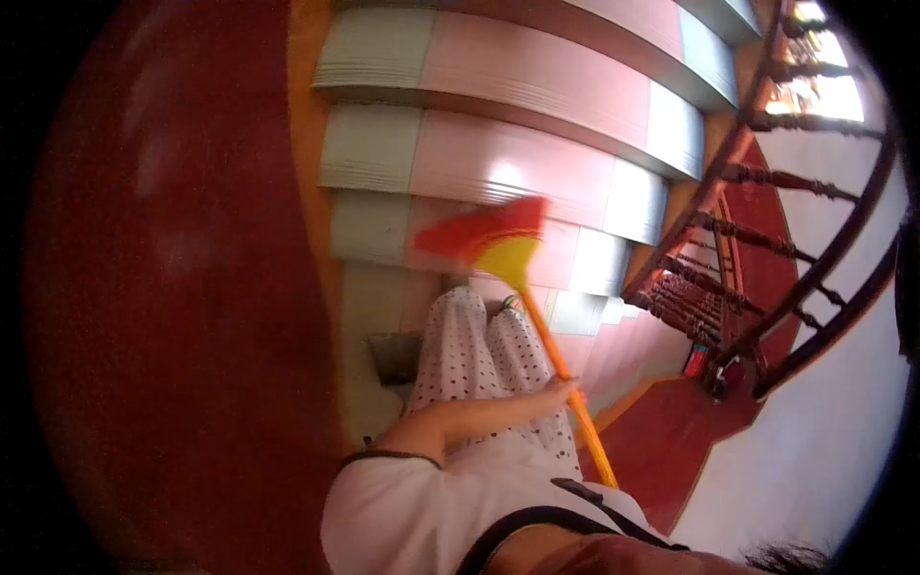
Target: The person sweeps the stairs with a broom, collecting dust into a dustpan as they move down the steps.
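Pink-and-pale tiled stairs (522, 144) rise before us toward 12 o'clock, flanked by a dark red wall (182, 268) at 9 and a turned-wood railing (793, 180) at 2. Spotted trousers (455, 350) cover our legs at 6 o'clock. A red-and-yellow broom (508, 254) slants over the steps, its blurred head near the centre and its orange handle running out toward 5. A grey pan-like object (394, 358) sits beside our leg at 7. At half past 4, our left hand (565, 391) is wrapped around the handle; our right is out of frame, its grip impossible to tell. With one hand seen in control, the broad head could twist off line or clip the pan; loose trouser cloth so near the step edges could, we judge, cause a stumble.
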### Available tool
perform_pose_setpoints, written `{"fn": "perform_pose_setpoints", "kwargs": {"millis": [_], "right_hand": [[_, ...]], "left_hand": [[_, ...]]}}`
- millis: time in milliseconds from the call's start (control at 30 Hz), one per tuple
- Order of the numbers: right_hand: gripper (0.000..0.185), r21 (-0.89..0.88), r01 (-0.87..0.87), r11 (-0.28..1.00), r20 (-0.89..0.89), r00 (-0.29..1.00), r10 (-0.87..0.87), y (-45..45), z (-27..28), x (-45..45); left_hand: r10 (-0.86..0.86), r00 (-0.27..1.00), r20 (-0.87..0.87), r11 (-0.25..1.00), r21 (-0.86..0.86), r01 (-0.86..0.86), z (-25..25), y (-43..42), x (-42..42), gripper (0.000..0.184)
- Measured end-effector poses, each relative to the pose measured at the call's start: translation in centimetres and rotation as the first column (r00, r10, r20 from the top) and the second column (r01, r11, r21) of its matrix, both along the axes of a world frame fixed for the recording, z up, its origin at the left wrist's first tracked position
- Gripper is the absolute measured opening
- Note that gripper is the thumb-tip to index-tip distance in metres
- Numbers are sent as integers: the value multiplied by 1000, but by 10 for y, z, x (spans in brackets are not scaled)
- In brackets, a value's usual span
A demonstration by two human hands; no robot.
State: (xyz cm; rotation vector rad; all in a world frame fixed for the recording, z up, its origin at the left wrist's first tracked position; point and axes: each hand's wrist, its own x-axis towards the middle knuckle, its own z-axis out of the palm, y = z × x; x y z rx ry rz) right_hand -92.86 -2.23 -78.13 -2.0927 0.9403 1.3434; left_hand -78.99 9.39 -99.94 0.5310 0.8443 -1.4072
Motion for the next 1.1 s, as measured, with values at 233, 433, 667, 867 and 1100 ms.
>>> {"fn": "perform_pose_setpoints", "kwargs": {"millis": [233,433,667,867,1100], "right_hand": [[33,312,-184,932,372,926,58,79,-115,164],[35,887,445,124,-281,732,-621,74,-154,173],[28,699,706,114,-256,396,-882,73,-122,99],[32,663,687,-297,-332,-85,-939,115,-135,84],[41,539,842,13,-453,303,-839,108,-120,8]], "left_hand": [[242,812,531,885,223,-410,-91,142,193,22],[49,861,507,821,470,-323,-145,144,216,19],[-269,857,440,890,453,47,-157,-6,163,13],[-450,710,542,893,262,366,-179,-69,127,13],[-482,778,403,866,354,353,-139,-7,59,21]]}}
